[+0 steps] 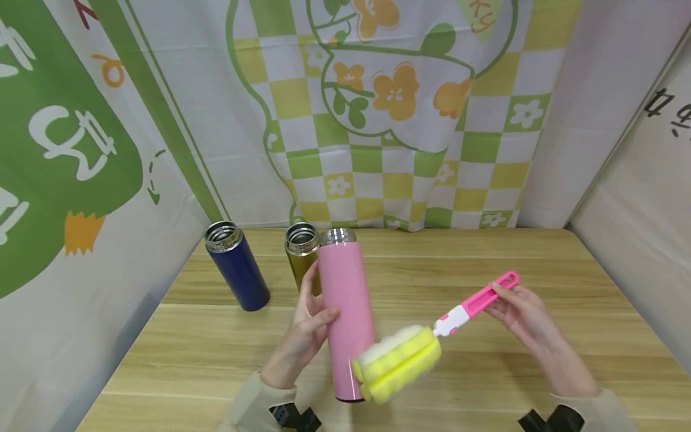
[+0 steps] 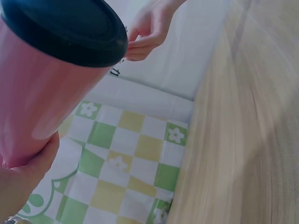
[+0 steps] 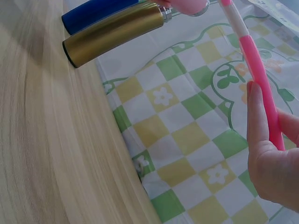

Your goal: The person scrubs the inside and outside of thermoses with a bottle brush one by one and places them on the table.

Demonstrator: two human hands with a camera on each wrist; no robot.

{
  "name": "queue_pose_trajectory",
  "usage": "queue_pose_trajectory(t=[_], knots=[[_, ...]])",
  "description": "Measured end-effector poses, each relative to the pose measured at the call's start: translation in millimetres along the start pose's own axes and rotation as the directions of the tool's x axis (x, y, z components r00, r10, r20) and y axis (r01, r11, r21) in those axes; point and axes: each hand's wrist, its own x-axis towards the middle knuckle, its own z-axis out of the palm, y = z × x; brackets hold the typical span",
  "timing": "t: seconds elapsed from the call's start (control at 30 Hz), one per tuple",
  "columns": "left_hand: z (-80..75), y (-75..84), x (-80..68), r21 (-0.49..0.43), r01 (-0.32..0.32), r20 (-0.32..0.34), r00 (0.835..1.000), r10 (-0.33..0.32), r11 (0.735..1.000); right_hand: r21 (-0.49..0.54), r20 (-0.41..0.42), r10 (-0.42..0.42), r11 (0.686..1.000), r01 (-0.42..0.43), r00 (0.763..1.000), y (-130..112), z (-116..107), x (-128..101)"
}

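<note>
My left hand [image 1: 306, 330] grips a pink bottle [image 1: 348, 306] round its side, its bare metal mouth upward and slightly tilted. In the left wrist view the bottle's dark base [image 2: 70, 30] shows close up. My right hand [image 1: 520, 312] pinches the pink handle [image 1: 486, 299] of a bottle brush. The brush's yellow and white sponge head [image 1: 402, 363] points down to the left and overlaps the lower part of the bottle in the head view. In the right wrist view the handle [image 3: 261, 84] lies between thumb and fingers.
A dark blue bottle [image 1: 240, 270] stands uncapped at the left of the wooden table [image 1: 459, 384]. Beside it a gold bottle [image 1: 301, 255], also uncapped, is partly hidden by my left hand and the pink bottle. A printed curtain [image 1: 372, 168] hangs behind the table.
</note>
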Motion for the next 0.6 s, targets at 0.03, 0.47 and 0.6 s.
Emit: queue_pose_trajectory(t=[0.03, 0.47, 0.6], knots=[[0.2, 0.5, 0.2, 0.003, 0.0, 0.0, 1.0, 0.0, 1.0, -0.014, 0.006, 0.006, 1.0, -0.006, 1.0, -0.1, -0.2, -0.4], [-1.4, -3.5, -2.1, 0.066, 0.031, 0.027, 0.999, -0.033, 0.997, 0.02, -0.01, -0.059, 0.998, 0.06, 0.998, -1.8, 1.9, 3.3], [-1.3, -3.3, -4.0, 0.075, 0.063, 0.025, 0.998, -0.065, 0.995, 0.106, -0.059, -0.096, 0.989, 0.102, 0.994, -3.2, 3.4, 7.7]])
